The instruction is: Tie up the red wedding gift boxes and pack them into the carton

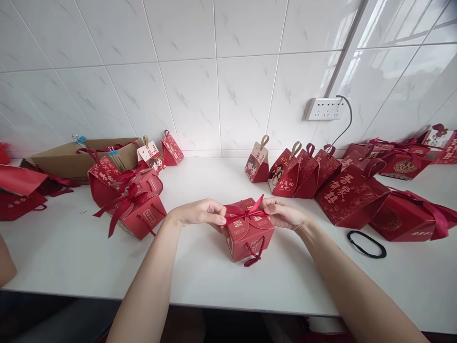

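A red gift box (246, 238) with gold print and a twisted rope handle stands on the white table in front of me. Across its top runs a red ribbon (246, 214), crossed or knotted at the middle. My left hand (205, 213) pinches the ribbon at the box's left side, thumb against fingers. On the right side my right hand (283, 213) is closed on the other part of the ribbon, close to the lid's edge. Both hands sit at about lid height, and the ribbon looks stretched between them.
Left stand red boxes with bows (143, 209), and a cardboard carton (103, 147) behind. Small triangular boxes (283, 174) and larger red boxes (352, 195) line the right. A black band (367, 245) lies near my right forearm. A power strip (324, 109) hangs on the tiled wall.
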The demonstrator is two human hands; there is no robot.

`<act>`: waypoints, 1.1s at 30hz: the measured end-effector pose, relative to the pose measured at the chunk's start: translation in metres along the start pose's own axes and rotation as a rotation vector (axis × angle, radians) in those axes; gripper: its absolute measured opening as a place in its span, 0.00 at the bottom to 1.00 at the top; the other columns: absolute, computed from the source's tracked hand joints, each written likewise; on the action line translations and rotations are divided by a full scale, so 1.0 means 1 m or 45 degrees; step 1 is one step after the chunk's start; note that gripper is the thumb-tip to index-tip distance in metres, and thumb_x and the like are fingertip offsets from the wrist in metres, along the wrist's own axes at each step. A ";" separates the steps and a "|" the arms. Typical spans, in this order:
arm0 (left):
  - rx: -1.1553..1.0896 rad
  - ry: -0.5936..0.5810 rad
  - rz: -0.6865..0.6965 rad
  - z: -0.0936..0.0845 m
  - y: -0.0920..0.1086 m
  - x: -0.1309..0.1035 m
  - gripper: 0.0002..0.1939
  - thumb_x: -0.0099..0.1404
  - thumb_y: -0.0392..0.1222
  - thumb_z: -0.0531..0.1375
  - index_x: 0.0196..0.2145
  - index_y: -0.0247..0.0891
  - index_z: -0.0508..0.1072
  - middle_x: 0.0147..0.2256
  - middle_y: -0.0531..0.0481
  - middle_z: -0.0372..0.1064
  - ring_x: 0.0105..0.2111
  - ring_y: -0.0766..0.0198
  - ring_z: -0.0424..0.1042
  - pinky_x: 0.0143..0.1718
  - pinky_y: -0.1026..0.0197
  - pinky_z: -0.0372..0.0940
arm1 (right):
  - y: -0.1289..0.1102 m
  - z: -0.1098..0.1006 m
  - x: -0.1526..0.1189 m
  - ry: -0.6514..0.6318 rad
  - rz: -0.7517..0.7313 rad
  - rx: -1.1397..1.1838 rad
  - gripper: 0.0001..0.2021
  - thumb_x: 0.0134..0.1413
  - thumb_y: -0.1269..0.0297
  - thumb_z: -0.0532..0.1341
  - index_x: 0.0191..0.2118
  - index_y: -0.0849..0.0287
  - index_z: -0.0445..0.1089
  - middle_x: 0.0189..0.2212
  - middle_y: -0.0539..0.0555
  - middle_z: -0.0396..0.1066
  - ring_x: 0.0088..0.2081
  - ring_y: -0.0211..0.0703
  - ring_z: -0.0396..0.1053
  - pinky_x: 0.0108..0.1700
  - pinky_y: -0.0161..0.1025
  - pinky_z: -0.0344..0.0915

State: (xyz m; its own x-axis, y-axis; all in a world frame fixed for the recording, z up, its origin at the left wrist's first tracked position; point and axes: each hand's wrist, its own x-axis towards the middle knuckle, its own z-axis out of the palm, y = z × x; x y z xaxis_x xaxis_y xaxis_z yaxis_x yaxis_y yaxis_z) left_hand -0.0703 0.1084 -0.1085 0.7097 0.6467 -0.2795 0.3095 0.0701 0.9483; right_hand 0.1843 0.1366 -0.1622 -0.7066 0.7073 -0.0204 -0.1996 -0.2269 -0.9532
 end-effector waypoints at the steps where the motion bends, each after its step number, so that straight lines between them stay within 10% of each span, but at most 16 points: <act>1: -0.016 0.020 0.020 0.000 -0.001 0.001 0.15 0.55 0.43 0.62 0.19 0.35 0.60 0.22 0.57 0.62 0.25 0.70 0.67 0.39 0.60 0.66 | 0.003 0.000 0.003 0.033 -0.024 0.010 0.15 0.37 0.62 0.65 0.18 0.59 0.56 0.18 0.45 0.55 0.23 0.33 0.52 0.28 0.33 0.52; 12: 0.034 0.328 0.143 -0.001 -0.006 0.013 0.15 0.54 0.44 0.59 0.19 0.36 0.56 0.23 0.55 0.62 0.27 0.68 0.65 0.33 0.63 0.59 | 0.006 0.006 0.011 0.221 -0.138 0.038 0.17 0.35 0.65 0.61 0.15 0.57 0.47 0.17 0.44 0.45 0.21 0.32 0.44 0.25 0.34 0.48; 18: 0.347 0.632 0.119 0.005 -0.005 0.019 0.21 0.58 0.53 0.55 0.17 0.37 0.54 0.20 0.57 0.47 0.22 0.71 0.50 0.26 0.64 0.46 | -0.007 0.008 0.001 0.175 -0.033 -0.200 0.24 0.46 0.50 0.62 0.15 0.58 0.52 0.14 0.43 0.47 0.19 0.32 0.47 0.26 0.35 0.49; 23: 0.476 0.710 0.070 0.008 -0.007 0.022 0.27 0.55 0.58 0.57 0.19 0.38 0.46 0.21 0.57 0.39 0.21 0.72 0.42 0.24 0.63 0.39 | -0.015 0.015 0.001 0.509 -0.254 -0.758 0.25 0.50 0.45 0.58 0.15 0.60 0.62 0.15 0.47 0.56 0.21 0.34 0.50 0.27 0.37 0.47; 33: 0.686 0.884 0.172 0.018 -0.007 0.026 0.24 0.54 0.58 0.59 0.19 0.37 0.55 0.25 0.55 0.51 0.26 0.68 0.55 0.27 0.64 0.51 | -0.008 0.024 0.013 0.932 -0.516 -0.509 0.21 0.43 0.46 0.63 0.19 0.58 0.58 0.32 0.54 0.67 0.39 0.44 0.64 0.41 0.38 0.59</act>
State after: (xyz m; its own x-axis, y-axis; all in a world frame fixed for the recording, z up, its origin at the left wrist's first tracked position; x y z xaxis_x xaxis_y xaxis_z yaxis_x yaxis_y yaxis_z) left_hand -0.0429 0.1107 -0.1254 0.2724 0.9504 0.1500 0.6309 -0.2941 0.7180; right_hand 0.1606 0.1313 -0.1473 -0.0017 0.9595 0.2818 0.0076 0.2818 -0.9595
